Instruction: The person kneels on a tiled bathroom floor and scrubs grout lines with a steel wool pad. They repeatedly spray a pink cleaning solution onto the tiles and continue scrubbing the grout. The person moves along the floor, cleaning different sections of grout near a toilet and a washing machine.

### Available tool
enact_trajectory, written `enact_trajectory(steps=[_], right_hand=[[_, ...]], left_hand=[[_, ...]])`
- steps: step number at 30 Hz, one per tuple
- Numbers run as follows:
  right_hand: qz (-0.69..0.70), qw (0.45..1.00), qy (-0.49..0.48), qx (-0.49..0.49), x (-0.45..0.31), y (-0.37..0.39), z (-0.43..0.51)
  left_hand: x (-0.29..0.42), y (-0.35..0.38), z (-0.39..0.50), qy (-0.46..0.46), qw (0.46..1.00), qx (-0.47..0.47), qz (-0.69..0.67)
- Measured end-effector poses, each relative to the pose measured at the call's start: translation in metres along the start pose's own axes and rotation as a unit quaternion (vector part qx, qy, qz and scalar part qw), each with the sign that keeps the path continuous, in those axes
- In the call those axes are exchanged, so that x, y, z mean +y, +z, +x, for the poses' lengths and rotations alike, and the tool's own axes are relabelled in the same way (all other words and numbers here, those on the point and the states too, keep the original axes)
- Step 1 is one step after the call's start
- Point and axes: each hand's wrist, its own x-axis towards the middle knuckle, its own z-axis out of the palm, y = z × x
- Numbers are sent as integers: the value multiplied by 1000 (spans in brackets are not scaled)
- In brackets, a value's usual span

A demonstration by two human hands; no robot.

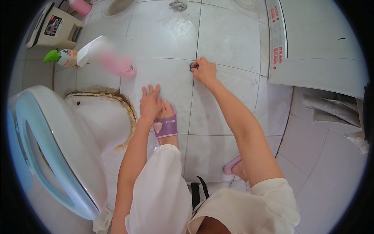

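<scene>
My right hand grips a dark scouring pad, probably steel wool, and presses it to the tiled floor where grout lines cross. Its fingers hide most of the pad. My left hand holds nothing. Its fingers are spread and appear to rest on the tiles, just beside the purple slipper on my foot. Wet, foamy patches shine on the floor beyond my right hand.
To the left stands a toilet with a stained base and a light-blue seat. A pink spray bottle, a green-capped bottle and a beige bin are farther off. A grey rag lies ahead; a white cabinet hangs right.
</scene>
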Motion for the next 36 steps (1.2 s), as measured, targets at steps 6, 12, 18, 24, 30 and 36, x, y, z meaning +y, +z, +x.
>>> enact_trajectory(steps=[6,12,18,24,30,36], right_hand=[[31,999,-17,-6,7,8,-43],[29,995,-86,-37,14,23,-110],[1,998,-64,19,13,23,-70],[0,995,88,47,-2,-5,11],[26,999,6,41,3,12,-36],[45,998,-50,-3,6,36,-148]], left_hand=[[7,-3,1,-11,1000,-4,9],[6,2,4,-18,1000,0,11],[7,-1,-1,-25,1000,0,15],[2,-9,1,8,1000,-1,4],[-3,-1,0,13,1000,12,3],[5,6,7,-4,999,20,34]])
